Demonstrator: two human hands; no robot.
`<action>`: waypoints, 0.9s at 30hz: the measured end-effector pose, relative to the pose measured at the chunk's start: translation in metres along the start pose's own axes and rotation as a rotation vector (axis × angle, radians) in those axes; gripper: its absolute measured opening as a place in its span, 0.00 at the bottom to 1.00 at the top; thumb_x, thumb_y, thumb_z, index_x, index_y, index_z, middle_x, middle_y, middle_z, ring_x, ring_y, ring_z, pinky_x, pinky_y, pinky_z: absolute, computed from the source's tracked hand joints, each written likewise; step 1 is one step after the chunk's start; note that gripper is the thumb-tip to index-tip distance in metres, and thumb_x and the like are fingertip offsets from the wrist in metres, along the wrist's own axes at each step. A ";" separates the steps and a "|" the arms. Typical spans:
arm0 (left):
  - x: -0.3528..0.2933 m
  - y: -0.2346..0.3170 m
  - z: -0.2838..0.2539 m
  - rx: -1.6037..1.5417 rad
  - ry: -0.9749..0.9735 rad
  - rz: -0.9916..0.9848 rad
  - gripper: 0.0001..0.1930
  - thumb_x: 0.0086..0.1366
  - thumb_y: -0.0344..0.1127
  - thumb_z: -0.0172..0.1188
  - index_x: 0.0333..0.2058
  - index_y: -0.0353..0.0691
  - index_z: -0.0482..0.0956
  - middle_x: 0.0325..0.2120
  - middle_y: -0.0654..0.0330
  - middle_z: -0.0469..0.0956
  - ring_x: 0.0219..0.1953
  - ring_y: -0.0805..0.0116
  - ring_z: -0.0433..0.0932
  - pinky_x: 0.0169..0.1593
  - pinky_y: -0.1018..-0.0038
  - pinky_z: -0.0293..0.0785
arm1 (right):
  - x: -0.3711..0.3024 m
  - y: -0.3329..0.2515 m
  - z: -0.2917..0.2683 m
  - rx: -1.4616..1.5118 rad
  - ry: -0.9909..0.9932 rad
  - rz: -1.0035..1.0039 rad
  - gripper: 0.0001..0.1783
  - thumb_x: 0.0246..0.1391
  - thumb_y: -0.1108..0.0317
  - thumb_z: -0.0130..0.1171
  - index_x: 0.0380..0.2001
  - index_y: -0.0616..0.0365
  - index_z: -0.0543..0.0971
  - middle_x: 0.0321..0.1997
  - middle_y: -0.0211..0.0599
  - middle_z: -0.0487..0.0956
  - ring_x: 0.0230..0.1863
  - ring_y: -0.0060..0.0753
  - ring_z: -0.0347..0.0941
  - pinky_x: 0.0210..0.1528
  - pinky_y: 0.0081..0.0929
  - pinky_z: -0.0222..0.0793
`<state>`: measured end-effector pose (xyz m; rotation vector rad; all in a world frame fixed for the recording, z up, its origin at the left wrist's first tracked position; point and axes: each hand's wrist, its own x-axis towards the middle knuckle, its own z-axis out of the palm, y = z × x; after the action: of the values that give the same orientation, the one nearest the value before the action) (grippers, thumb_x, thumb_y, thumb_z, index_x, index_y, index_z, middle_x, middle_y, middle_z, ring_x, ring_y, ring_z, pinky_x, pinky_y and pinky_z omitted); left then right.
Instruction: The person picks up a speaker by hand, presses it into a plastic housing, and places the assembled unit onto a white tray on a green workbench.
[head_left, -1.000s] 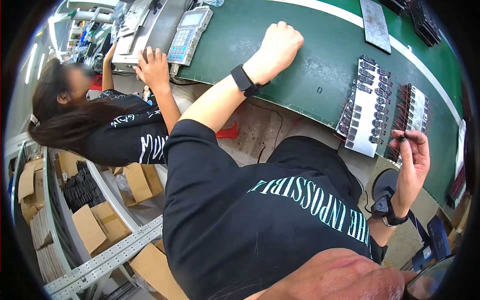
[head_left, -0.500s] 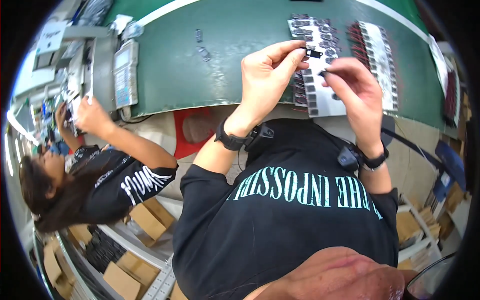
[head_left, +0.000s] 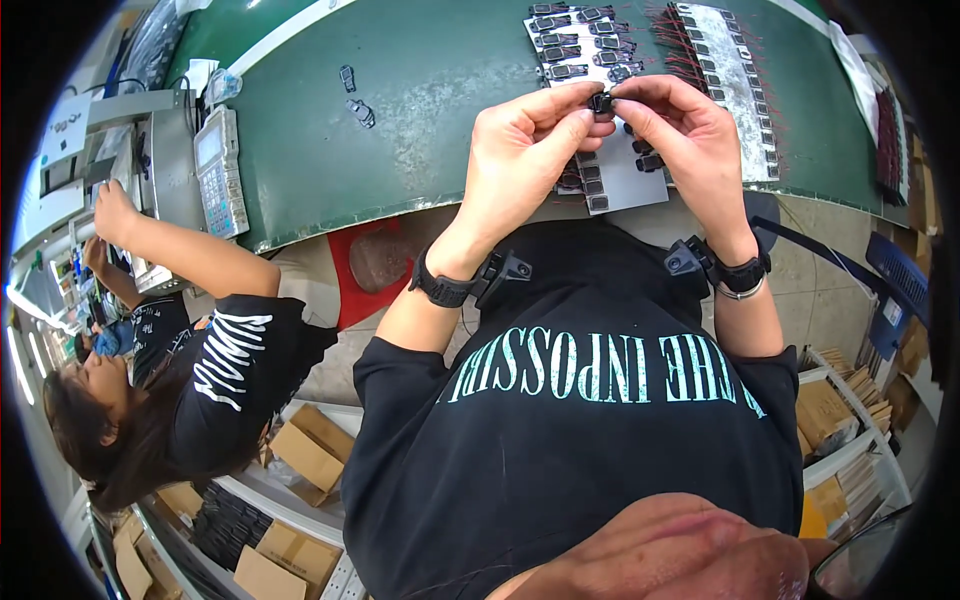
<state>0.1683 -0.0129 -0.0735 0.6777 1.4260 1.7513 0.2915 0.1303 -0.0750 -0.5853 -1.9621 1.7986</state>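
My left hand (head_left: 525,150) and my right hand (head_left: 690,140) meet over the bench's near edge. Between their fingertips sits a small black plastic part (head_left: 600,103), pinched from both sides; its details are too small to make out. Just beneath them lies a white board (head_left: 625,185) carrying rows of small black parts (head_left: 565,72), with several more along its near left side. To the right of my right hand is a second white board (head_left: 735,85), lined with black pieces and thin red wires.
Two loose small parts (head_left: 360,112) lie on the green bench (head_left: 430,110) at left. A grey keypad device (head_left: 220,170) stands at the bench's left end. Beside me at left, another person (head_left: 230,370) works. Cardboard boxes (head_left: 310,450) sit on shelving below; a blue chair (head_left: 895,285) is at right.
My hands have come together; the fingertips of both now meet at one black part. Before, each held a small black piece apart. The whole view has shifted slightly.
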 end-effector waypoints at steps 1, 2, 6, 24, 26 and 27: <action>0.000 0.001 0.000 0.009 -0.001 -0.005 0.15 0.69 0.24 0.55 0.53 0.27 0.76 0.43 0.50 0.82 0.43 0.68 0.83 0.48 0.76 0.82 | 0.001 0.000 -0.001 -0.017 -0.005 -0.001 0.09 0.60 0.74 0.60 0.44 0.60 0.82 0.39 0.25 0.80 0.35 0.14 0.74 0.41 0.13 0.70; 0.000 0.002 0.000 0.012 0.000 -0.004 0.15 0.69 0.24 0.55 0.53 0.27 0.76 0.43 0.50 0.82 0.43 0.68 0.83 0.48 0.76 0.82 | 0.001 -0.001 -0.001 -0.033 -0.010 -0.003 0.09 0.60 0.75 0.60 0.44 0.60 0.82 0.38 0.25 0.80 0.35 0.13 0.74 0.40 0.13 0.70; 0.001 -0.001 0.002 0.026 -0.034 -0.017 0.15 0.69 0.24 0.55 0.53 0.27 0.76 0.42 0.51 0.82 0.42 0.68 0.84 0.47 0.77 0.82 | 0.001 0.006 -0.008 -0.099 0.000 -0.115 0.09 0.59 0.74 0.61 0.43 0.59 0.82 0.37 0.24 0.79 0.34 0.12 0.73 0.40 0.13 0.70; -0.017 -0.002 0.011 0.118 -0.061 -0.038 0.10 0.67 0.23 0.55 0.45 0.25 0.79 0.38 0.52 0.83 0.39 0.69 0.84 0.44 0.76 0.82 | -0.014 -0.006 -0.011 -0.065 -0.244 -0.056 0.11 0.60 0.74 0.59 0.47 0.60 0.76 0.39 0.26 0.77 0.41 0.18 0.74 0.47 0.21 0.72; -0.018 0.002 0.005 0.160 -0.044 -0.031 0.09 0.67 0.23 0.56 0.44 0.25 0.79 0.37 0.53 0.83 0.39 0.69 0.84 0.43 0.76 0.83 | -0.016 -0.018 -0.003 -0.377 -0.232 -0.103 0.14 0.60 0.75 0.59 0.49 0.61 0.75 0.38 0.28 0.76 0.42 0.19 0.73 0.48 0.21 0.72; -0.018 0.006 0.001 0.172 -0.044 -0.052 0.08 0.67 0.23 0.56 0.43 0.26 0.79 0.37 0.53 0.84 0.38 0.70 0.84 0.43 0.76 0.83 | -0.014 -0.019 0.000 -0.375 -0.237 -0.100 0.14 0.60 0.75 0.59 0.49 0.61 0.75 0.38 0.28 0.76 0.42 0.19 0.73 0.48 0.21 0.72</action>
<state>0.1782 -0.0276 -0.0661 0.7582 1.5622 1.5771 0.3028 0.1210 -0.0568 -0.3879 -2.4696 1.5056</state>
